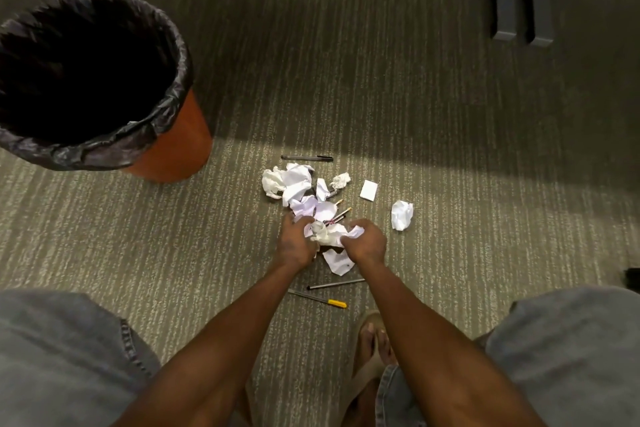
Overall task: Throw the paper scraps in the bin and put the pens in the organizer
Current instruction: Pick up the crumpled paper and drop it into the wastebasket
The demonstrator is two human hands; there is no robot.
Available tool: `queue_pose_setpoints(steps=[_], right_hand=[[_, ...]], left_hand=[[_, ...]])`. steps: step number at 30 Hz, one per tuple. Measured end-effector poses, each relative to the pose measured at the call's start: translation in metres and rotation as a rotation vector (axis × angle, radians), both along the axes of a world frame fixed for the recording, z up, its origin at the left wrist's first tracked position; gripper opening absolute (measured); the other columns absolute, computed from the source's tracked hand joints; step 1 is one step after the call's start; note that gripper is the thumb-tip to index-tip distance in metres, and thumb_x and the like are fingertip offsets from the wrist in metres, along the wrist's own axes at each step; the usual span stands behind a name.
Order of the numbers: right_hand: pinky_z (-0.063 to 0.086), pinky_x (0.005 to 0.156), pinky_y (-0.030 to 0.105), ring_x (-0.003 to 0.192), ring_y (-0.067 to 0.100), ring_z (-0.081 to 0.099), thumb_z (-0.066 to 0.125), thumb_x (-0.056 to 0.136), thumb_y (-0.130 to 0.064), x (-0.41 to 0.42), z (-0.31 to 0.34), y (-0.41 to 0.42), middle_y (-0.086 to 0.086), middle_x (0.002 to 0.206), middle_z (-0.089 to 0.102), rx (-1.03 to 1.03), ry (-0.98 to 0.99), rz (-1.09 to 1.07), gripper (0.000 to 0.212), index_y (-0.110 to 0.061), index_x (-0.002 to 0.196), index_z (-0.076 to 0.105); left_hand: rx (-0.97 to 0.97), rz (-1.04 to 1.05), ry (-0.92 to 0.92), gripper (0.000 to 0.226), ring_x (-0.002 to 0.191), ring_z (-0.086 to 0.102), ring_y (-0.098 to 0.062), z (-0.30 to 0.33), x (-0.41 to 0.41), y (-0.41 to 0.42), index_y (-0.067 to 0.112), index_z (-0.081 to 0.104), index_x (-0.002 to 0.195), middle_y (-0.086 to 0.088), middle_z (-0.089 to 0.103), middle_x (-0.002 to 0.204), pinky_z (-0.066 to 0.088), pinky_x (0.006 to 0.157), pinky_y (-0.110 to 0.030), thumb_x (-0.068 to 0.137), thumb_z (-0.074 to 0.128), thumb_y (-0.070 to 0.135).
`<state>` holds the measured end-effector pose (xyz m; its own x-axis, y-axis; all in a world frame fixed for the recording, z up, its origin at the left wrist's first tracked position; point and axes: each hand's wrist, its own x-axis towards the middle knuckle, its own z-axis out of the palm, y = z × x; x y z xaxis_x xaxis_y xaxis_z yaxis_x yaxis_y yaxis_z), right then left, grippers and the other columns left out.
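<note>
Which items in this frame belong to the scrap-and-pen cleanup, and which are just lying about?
Part of the job:
- crumpled paper scraps, some gripped by the left hand and right hand
- lone paper ball
- black pen
- grey pen
- yellow-capped pen
- lined bin

Just there:
- furniture legs
- sandal
- flat white block, unclear whether paper

No organizer in view.

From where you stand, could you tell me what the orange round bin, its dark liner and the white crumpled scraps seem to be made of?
The orange round bin looks like smooth matte plastic, judging by its even colour, though that is uncertain. Its dark liner seems thin glossy plastic film: it wrinkles and shines at the rim. The white crumpled scraps look like matte paper, with sharp creases.
</note>
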<state>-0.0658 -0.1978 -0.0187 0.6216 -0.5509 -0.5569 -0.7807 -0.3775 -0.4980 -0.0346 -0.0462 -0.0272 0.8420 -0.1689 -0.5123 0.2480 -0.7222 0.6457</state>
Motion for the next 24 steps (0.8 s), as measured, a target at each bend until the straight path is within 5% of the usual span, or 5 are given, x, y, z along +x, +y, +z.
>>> queue_pose_setpoints(steps=[6,12,17,21,24], right_hand=[[0.059,0.086,0.04,0.095,0.029,0.071,0.074,0.073,-0.008,0.009,-0.001,-0.008,0.011,0.101,0.075,0.199,-0.016,-0.36,0.024,-0.01,0.097,0.073],[0.042,0.041,0.016,0.059,0.014,0.057,0.063,0.077,0.008,0.01,0.01,-0.014,0.006,0.082,0.067,0.504,-0.122,-0.546,0.032,-0.004,0.106,0.069],[0.051,0.064,0.028,0.082,0.026,0.063,0.052,0.075,0.013,0.007,0.011,-0.023,0.009,0.093,0.069,0.542,-0.183,-0.674,0.039,-0.006,0.103,0.072],[0.056,0.094,0.044,0.106,0.037,0.069,0.061,0.087,-0.01,-0.002,0.003,-0.026,0.016,0.112,0.075,0.081,0.036,-0.248,0.022,-0.012,0.101,0.078],[0.053,0.094,0.036,0.11,0.034,0.067,0.068,0.084,-0.018,-0.009,0.002,-0.011,0.015,0.115,0.073,0.013,0.078,0.028,0.025,-0.017,0.107,0.076]], left_hand=[[0.014,0.116,-0.032,0.03,0.111,0.063,-0.035,0.006,0.012,0.011,0.0,0.074,0.108,-0.021,0.067,0.119,0.044,0.093,-0.03,0.078,0.076,-0.001],[-0.067,0.262,-0.006,0.019,0.102,0.07,-0.03,0.016,0.016,0.026,0.005,0.072,0.102,-0.014,0.075,0.108,0.047,0.079,-0.028,0.085,0.079,0.009],[-0.086,0.351,0.043,0.02,0.103,0.069,-0.031,0.021,0.025,0.043,0.008,0.069,0.1,-0.013,0.074,0.11,0.053,0.086,-0.035,0.087,0.079,0.019],[-0.121,0.43,0.071,0.016,0.102,0.07,-0.036,0.024,0.027,0.05,0.014,0.063,0.086,-0.015,0.073,0.101,0.058,0.093,-0.048,0.085,0.079,0.016],[-0.154,0.506,0.139,0.018,0.093,0.07,-0.037,0.021,0.024,0.056,0.012,0.058,0.085,-0.022,0.07,0.098,0.059,0.09,-0.058,0.086,0.075,0.011]])
